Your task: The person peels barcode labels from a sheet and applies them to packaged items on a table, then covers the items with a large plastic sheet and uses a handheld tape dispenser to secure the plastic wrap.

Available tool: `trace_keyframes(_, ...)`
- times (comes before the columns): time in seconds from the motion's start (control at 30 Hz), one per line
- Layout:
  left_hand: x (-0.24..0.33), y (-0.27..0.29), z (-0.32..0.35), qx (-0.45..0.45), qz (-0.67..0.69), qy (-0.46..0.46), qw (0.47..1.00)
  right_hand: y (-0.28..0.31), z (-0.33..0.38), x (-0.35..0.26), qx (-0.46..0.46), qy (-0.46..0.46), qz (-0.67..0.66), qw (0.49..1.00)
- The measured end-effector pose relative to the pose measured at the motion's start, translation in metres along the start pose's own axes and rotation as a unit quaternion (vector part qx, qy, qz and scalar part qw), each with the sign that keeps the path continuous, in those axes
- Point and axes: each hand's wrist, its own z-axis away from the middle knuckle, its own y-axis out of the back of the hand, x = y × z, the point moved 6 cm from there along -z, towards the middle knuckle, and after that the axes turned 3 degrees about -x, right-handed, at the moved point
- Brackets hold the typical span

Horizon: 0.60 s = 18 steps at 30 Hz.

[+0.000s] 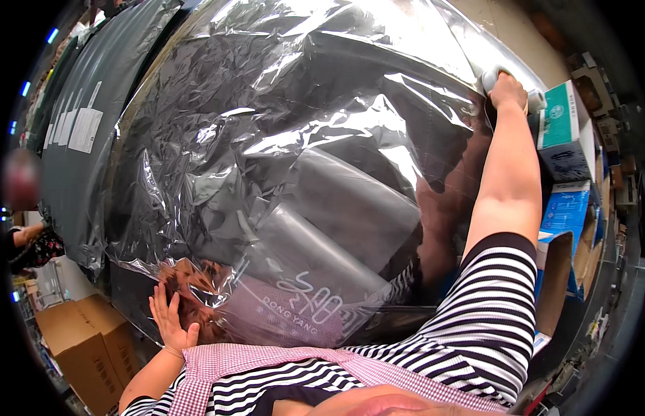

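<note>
A wide sheet of clear, crinkled plastic film (218,111) lies over a dark work surface and throws bright reflections. Beneath or on it are folded translucent plastic pieces (357,194), one bearing white print near my body. My left hand (171,322) rests at the film's near left edge, fingers spread and holding nothing. Stretched far to the right, my right hand (510,91) is closed around a pale grey rounded thing (490,78) at the sheet's right edge. Its kind is unclear, and my fingers cover part of it. Behind it runs a shiny clear roll (506,52).
At the left stands a stack of dark grey plastic sheets (93,159) with white labels. A cardboard box (87,340) sits at lower left. On the right are a green and white box (562,125) and a blue box (565,208). Another person's arm (28,234) shows far left.
</note>
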Motion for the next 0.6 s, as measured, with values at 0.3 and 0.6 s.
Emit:
trace_keyframes(0.3, 0.004, 0.010, -0.001, 0.007, 0.033, -0.008, 0.999, 0.192, 0.132, 0.021, 0.354, 0.155, -0.123, 0.914)
trace_keyframes(0.6, 0.002, 0.012, 0.013, 0.031, 0.071, 0.006, 0.997, 0.279, 0.495, -0.043, 0.195, 0.544, -0.234, 0.782)
